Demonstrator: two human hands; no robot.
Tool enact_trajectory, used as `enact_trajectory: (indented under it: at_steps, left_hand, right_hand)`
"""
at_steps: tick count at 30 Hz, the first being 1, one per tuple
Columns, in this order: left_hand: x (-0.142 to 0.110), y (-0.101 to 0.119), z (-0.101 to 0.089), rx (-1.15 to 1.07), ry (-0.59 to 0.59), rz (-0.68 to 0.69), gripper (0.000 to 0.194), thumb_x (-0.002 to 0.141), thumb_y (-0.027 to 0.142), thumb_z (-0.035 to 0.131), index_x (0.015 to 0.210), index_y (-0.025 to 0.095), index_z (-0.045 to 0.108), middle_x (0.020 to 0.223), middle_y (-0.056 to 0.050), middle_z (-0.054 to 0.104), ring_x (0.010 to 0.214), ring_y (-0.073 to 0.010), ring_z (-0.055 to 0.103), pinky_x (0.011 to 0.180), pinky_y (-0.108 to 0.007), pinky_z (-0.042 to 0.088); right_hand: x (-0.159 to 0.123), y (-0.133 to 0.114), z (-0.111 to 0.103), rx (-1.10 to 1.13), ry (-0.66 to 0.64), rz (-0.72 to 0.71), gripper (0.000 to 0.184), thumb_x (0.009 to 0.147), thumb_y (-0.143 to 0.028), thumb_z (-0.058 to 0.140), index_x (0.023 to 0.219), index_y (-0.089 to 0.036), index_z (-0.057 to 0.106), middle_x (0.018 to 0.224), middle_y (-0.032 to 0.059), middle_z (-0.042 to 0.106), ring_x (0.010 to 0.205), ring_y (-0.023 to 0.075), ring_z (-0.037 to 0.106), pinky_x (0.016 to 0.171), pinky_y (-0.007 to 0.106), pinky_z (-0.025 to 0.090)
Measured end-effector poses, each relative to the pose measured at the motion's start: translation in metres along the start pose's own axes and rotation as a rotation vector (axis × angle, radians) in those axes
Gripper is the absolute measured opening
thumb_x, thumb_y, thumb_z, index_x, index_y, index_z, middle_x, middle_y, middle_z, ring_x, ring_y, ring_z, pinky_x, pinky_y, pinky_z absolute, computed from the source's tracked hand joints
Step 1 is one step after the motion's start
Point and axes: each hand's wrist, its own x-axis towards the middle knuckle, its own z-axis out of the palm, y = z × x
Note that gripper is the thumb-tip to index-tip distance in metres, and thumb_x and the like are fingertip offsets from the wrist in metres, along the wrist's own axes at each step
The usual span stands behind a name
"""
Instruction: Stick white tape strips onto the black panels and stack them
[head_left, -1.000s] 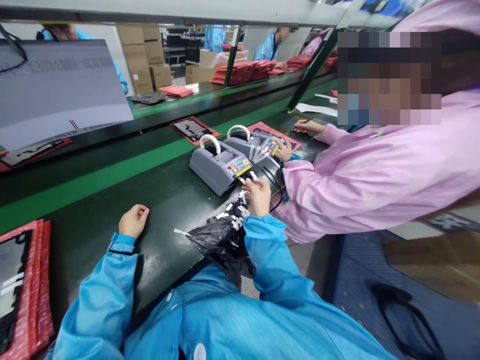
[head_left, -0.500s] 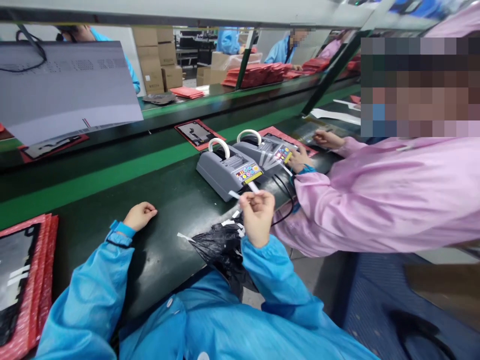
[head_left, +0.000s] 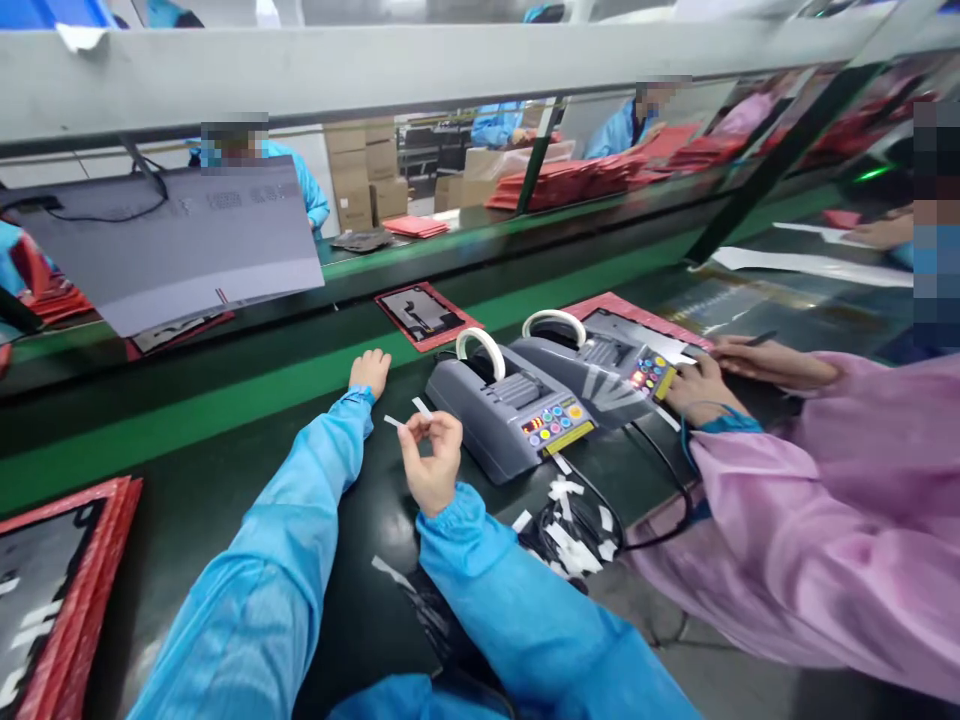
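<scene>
My right hand (head_left: 433, 455) is raised over the dark table, fingers pinched on small white tape strips (head_left: 420, 408). My left hand (head_left: 370, 372) is stretched forward toward the green belt (head_left: 225, 410), fingers curled down with nothing visible in them. A grey tape dispenser (head_left: 517, 415) with a white tape roll sits just right of my right hand. Loose white tape pieces (head_left: 571, 530) lie on a black bag near the table edge.
A second tape dispenser (head_left: 607, 362) stands behind the first; a person in a pink coat (head_left: 825, 500) touches it with one hand. Red-edged trays lie at the lower left (head_left: 52, 580) and on the belt (head_left: 427, 315). A grey sheet (head_left: 172, 250) hangs at left.
My right hand has moved left, away from the dispenser, carrying the tape strips. My left hand has reached forward toward the belt. The view has tilted up and shifted.
</scene>
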Motion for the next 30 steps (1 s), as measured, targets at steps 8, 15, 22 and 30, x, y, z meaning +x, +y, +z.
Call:
enact_trajectory:
  at_steps: [8, 15, 22, 30]
  left_hand:
    - [0.082, 0.002, 0.019, 0.012, -0.034, 0.297, 0.029, 0.089, 0.009, 0.034, 0.092, 0.014, 0.062, 0.107, -0.016, 0.058, 0.104, -0.0238, 0.047, 0.083, -0.038, 0.036]
    - [0.102, -0.013, 0.028, -0.174, -0.097, 0.317, 0.018, 0.085, 0.009, 0.044, 0.079, 0.015, 0.060, 0.102, -0.012, 0.058, 0.103, -0.0211, 0.048, 0.088, -0.036, 0.034]
    - [0.089, -0.028, 0.041, -0.544, 0.025, -0.055, 0.012, 0.082, 0.012, 0.046, 0.078, 0.019, 0.056, 0.102, -0.007, 0.057, 0.100, -0.0209, 0.052, 0.090, -0.037, 0.038]
    - [0.084, -0.058, 0.044, -1.046, 0.069, -0.456, 0.011, 0.081, 0.019, 0.049, 0.085, 0.015, 0.057, 0.066, -0.004, 0.061, 0.071, -0.0173, 0.064, 0.069, -0.033, 0.053]
  right_hand:
    - [0.004, 0.006, -0.003, -0.103, -0.032, 0.028, 0.024, 0.081, -0.011, 0.054, 0.099, -0.022, 0.043, 0.075, -0.0014, 0.055, 0.063, 0.0084, 0.054, 0.057, 0.022, 0.048]
    - [0.004, 0.004, -0.004, -0.098, -0.056, 0.072, 0.024, 0.081, -0.010, 0.053, 0.099, -0.022, 0.043, 0.076, -0.0014, 0.053, 0.065, 0.0088, 0.053, 0.059, 0.023, 0.048]
    - [0.006, 0.007, -0.004, -0.084, -0.044, 0.134, 0.024, 0.081, -0.010, 0.053, 0.098, -0.023, 0.042, 0.074, -0.0029, 0.053, 0.064, 0.0079, 0.053, 0.059, 0.022, 0.048]
    - [0.004, 0.009, -0.002, -0.071, -0.035, 0.147, 0.022, 0.081, -0.012, 0.054, 0.098, -0.023, 0.042, 0.073, -0.0032, 0.053, 0.062, 0.0079, 0.053, 0.058, 0.022, 0.048]
